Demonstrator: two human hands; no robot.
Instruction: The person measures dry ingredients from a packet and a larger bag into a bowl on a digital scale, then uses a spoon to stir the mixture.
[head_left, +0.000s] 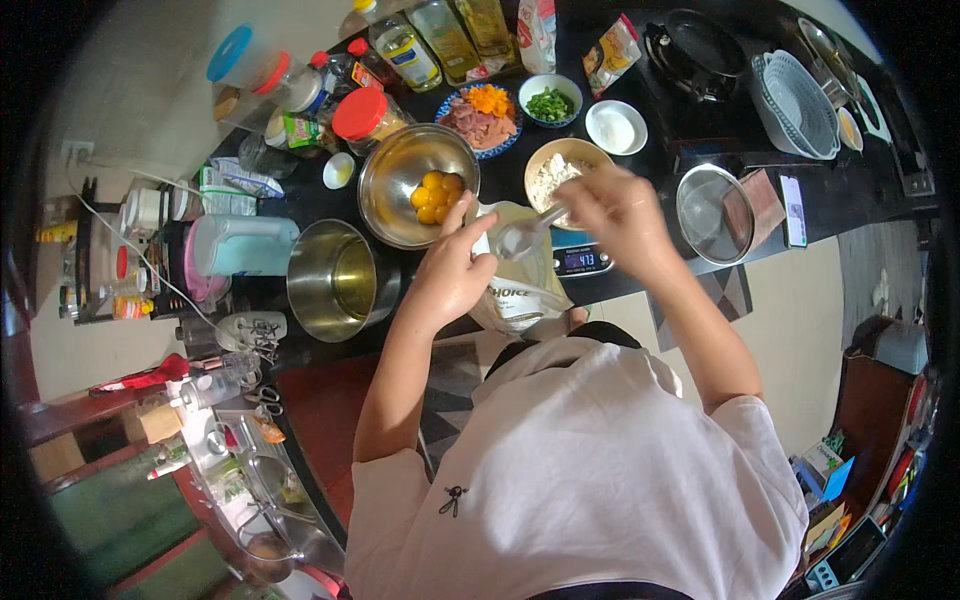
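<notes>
My right hand (619, 214) is blurred and grips the handle of a spoon (525, 234), whose bowl is over the mouth of an upright plastic bag (517, 300). My left hand (454, 274) is at the bag's left edge, fingers spread; whether it pinches the rim is hard to tell. Behind the spoon, a beige bowl (536, 161) of white flour-like powder stands on a lit digital kitchen scale (581, 261). Egg yolks (435, 196) lie in a steel mixing bowl (382, 165) beyond my left hand. A deep steel bowl (307, 300) with clear yellowish liquid stands to the left.
Behind are a patterned plate (480, 146) of chopped meat and orange pieces, a bowl of chopped greens (550, 100) and a white bowl (616, 128). A sieve (715, 214), phone (793, 211) and basket (795, 105) lie right; a pitcher (247, 246) and hand mixer (251, 330) left.
</notes>
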